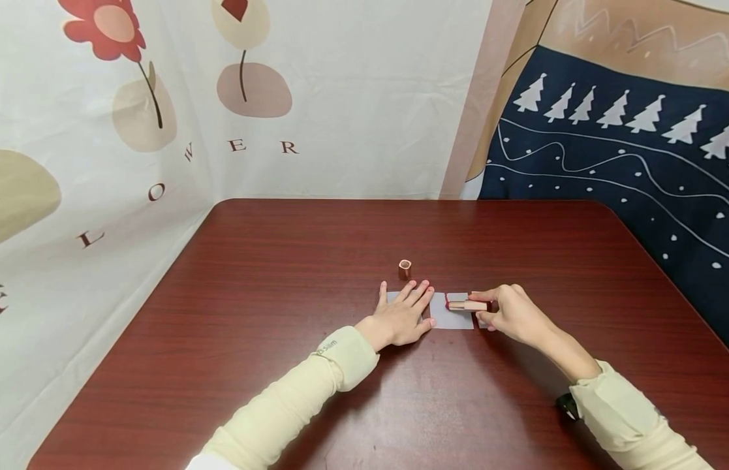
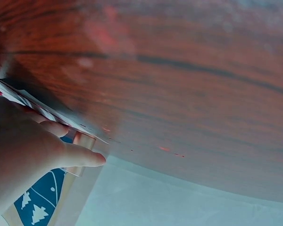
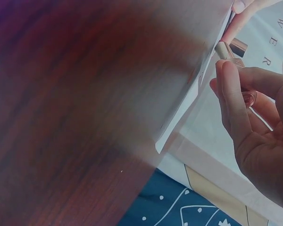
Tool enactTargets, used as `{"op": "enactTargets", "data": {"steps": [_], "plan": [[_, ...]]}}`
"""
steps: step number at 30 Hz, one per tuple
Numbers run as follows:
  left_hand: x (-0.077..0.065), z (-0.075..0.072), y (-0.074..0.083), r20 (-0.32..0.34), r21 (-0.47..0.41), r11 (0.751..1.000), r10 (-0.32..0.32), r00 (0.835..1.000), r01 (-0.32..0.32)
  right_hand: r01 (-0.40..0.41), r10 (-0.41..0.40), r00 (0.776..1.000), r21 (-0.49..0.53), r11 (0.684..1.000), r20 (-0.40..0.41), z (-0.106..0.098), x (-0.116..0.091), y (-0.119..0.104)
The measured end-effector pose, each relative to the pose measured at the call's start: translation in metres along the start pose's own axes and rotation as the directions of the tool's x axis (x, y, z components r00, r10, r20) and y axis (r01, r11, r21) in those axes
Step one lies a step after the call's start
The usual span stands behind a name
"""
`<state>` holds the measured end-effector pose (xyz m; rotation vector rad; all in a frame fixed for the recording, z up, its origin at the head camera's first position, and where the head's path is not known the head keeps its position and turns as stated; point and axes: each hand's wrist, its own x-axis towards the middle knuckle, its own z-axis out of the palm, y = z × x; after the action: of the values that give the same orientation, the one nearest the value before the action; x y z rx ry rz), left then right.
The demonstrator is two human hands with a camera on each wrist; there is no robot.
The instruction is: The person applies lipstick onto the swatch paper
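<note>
My right hand (image 1: 513, 316) pinches a copper-coloured lipstick (image 1: 471, 305) between thumb and fingers, lying nearly level with its tip pointing left. Its red tip is right at a white strip of paper (image 1: 452, 321), where a short red line runs up from it. Over the paper's left part, my left hand (image 1: 402, 316) lies flat with fingers spread, covering some of it. The lipstick cap (image 1: 404, 270) stands upright with its hollow end up, just beyond the left fingertips. In the right wrist view, the round base of the lipstick (image 3: 248, 99) shows among the curled fingers.
Everything lies on a dark red wooden table (image 1: 270, 261). A white cloth with flower prints (image 1: 364, 98) hangs behind and to the left. On the right hangs a navy cloth with white trees (image 1: 611, 150).
</note>
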<state>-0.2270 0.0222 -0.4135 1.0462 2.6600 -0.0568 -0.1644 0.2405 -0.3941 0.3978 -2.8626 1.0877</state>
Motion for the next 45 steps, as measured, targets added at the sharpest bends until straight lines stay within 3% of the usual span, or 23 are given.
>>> {"op": "enactTargets", "data": {"steps": [45], "plan": [[-0.0001, 0.0002, -0.0011, -0.015, -0.013, 1.000, 0.002, 1.000, -0.002, 0.018, -0.018, 1.000, -0.049, 0.999, 0.008, 0.0000, -0.0021, -0.0057]]}}
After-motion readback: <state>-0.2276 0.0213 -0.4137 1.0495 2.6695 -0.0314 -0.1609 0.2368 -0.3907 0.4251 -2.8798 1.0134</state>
